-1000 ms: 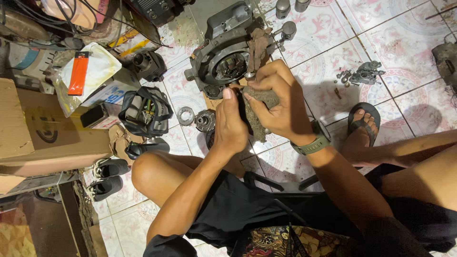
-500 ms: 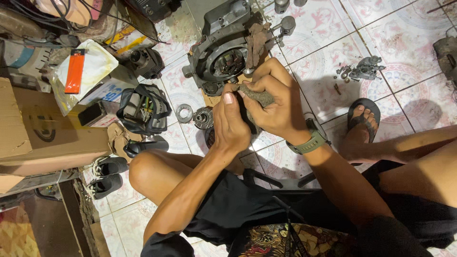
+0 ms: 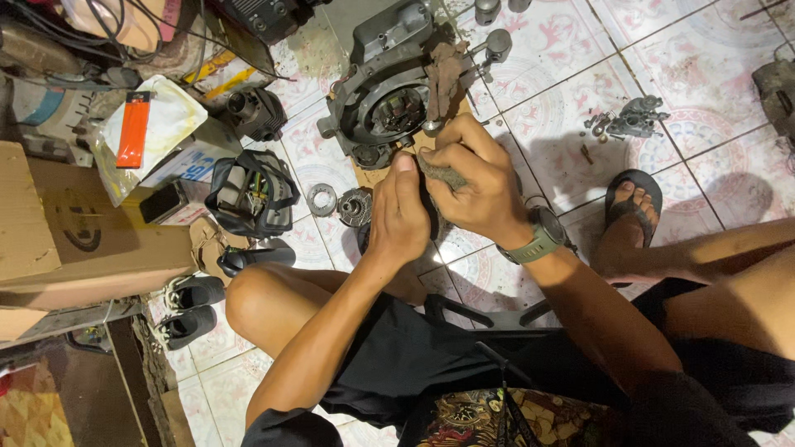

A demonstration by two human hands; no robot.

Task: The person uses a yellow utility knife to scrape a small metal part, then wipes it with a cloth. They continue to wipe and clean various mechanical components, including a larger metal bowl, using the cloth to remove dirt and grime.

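Observation:
My left hand (image 3: 397,219) grips a dark part that is almost wholly hidden between my palms. My right hand (image 3: 476,178), with a green watch on its wrist, presses a dirty grey-brown rag (image 3: 439,175) against that part. Both hands are held together above the tiled floor, just in front of a grey engine casing (image 3: 389,87) that has another brown rag (image 3: 445,70) draped over its edge.
A round bearing ring (image 3: 321,199) and a small gear part (image 3: 356,207) lie on the tiles left of my hands. A black open frame part (image 3: 252,192), a cardboard box (image 3: 74,240) and small metal bits (image 3: 633,122) lie around. My sandalled foot (image 3: 629,217) rests at right.
My hands stayed clasped and shifted slightly; the rag is bunched tighter under my right fingers, with less of it hanging below than a second ago.

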